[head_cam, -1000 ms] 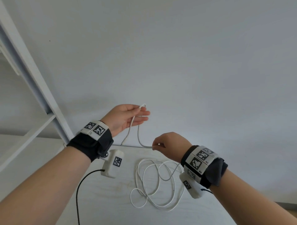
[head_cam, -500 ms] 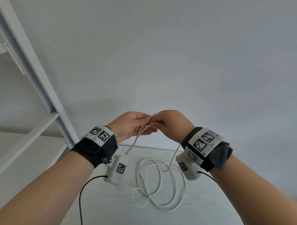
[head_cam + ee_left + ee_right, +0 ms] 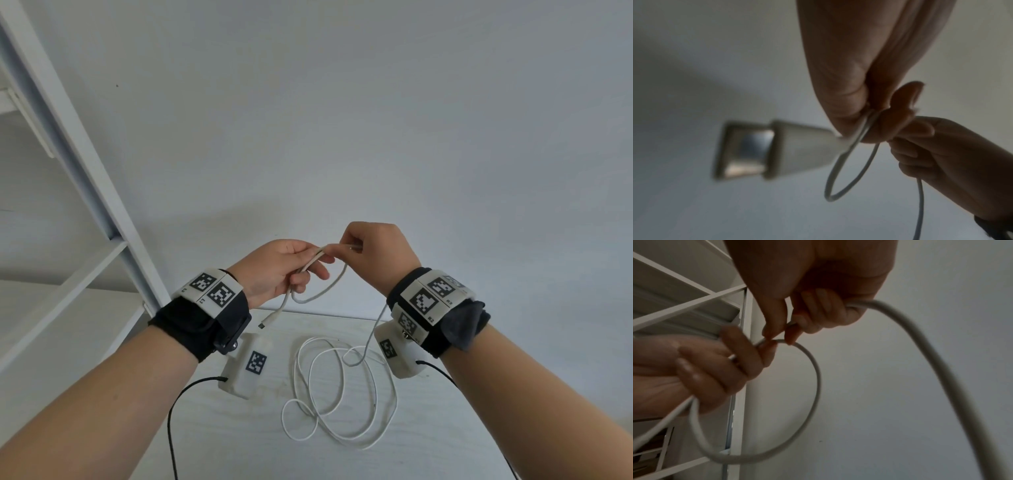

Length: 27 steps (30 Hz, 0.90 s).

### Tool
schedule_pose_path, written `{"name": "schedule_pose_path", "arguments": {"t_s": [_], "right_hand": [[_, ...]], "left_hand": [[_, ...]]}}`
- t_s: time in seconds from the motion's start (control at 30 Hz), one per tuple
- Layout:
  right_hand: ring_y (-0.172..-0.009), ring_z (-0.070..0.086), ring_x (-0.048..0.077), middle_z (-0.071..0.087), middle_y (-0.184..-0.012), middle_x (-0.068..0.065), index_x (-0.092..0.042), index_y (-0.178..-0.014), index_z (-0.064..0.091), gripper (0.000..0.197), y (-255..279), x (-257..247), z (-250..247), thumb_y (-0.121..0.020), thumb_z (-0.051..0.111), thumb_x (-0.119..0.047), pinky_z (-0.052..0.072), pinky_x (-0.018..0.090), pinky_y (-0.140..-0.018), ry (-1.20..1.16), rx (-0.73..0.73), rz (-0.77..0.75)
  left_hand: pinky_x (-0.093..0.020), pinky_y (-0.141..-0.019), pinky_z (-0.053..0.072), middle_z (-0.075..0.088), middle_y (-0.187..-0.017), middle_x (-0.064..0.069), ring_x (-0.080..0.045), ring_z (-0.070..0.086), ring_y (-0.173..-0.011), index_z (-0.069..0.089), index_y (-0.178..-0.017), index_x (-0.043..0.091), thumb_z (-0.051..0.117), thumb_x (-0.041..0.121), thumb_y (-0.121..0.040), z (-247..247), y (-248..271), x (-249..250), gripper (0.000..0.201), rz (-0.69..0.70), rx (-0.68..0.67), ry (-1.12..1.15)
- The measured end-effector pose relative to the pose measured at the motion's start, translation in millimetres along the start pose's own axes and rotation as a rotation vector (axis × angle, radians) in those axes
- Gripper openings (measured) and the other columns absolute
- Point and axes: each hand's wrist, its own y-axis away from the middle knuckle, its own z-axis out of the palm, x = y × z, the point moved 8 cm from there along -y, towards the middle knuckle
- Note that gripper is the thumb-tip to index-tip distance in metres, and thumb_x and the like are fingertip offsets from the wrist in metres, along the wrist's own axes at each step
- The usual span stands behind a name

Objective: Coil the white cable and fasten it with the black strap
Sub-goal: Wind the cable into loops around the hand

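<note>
Loop formed since prev. frame
L hand (image 3: 274, 270) & R hand (image 3: 375, 255) grips both pinch white cable (image 3: 329, 287); R now raised, slack on bench (image 3: 239, 442) below.

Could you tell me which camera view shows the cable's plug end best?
The left wrist view: the white cable's metal-tipped plug fills the frame, though blurred. The head view shows it small, dangling below the left hand. The right wrist view shows only cable loops, no plug.

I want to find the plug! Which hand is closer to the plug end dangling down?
Left. The plug hangs just under the left hand; the right hand is farther, up and across.
</note>
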Motion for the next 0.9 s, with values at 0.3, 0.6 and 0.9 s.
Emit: {"name": "schedule_pose_path", "arguments": {"t_s": [0.3,0.6,0.9], "right_hand": [[-0.049,0.034,0.011,0.037,-0.049,-0.006,-0.011,-0.057,0.045,0.05,-2.4,21.7,4.5,-0.069,0.067,-0.055,0.029,0.022,-0.05,-0.079,-0.051,0.062],[-0.051,0.048,0.014,0.045,-0.052,-0.001,-0.016,-0.053,0.049,0.04,10.3,73.7,16.2,-0.089,0.05,-0.032,0.048,0.02,-0.053,-0.295,-0.05,0.18],[-0.056,0.043,0.013,0.042,-0.057,-0.006,-0.014,-0.061,0.052,0.034,60.2,143.0,36.0,-0.093,0.043,-0.021,0.049,0.033,-0.06,-0.21,-0.136,0.337]], "left_hand": [[-0.017,-0.043,0.021,0.033,-0.049,0.009,-0.004,0.022,-0.04,0.059,-0.087,0.004,0.04,0.021,-0.098,1.7,0.3,-4.5,0.028,-0.052,-0.076,0.003],[-0.016,-0.039,0.019,0.029,-0.043,0.012,-0.001,0.02,-0.036,0.053,-0.073,0.014,0.042,0.027,-0.088,-14.7,1.8,12.4,0.022,-0.011,-0.138,0.405],[-0.014,-0.039,0.025,0.037,-0.042,0.007,-0.006,0.021,-0.038,0.058,-0.071,0.019,0.039,0.028,-0.091,-79.4,5.4,51.0,0.029,0.159,-0.034,0.607]]}}
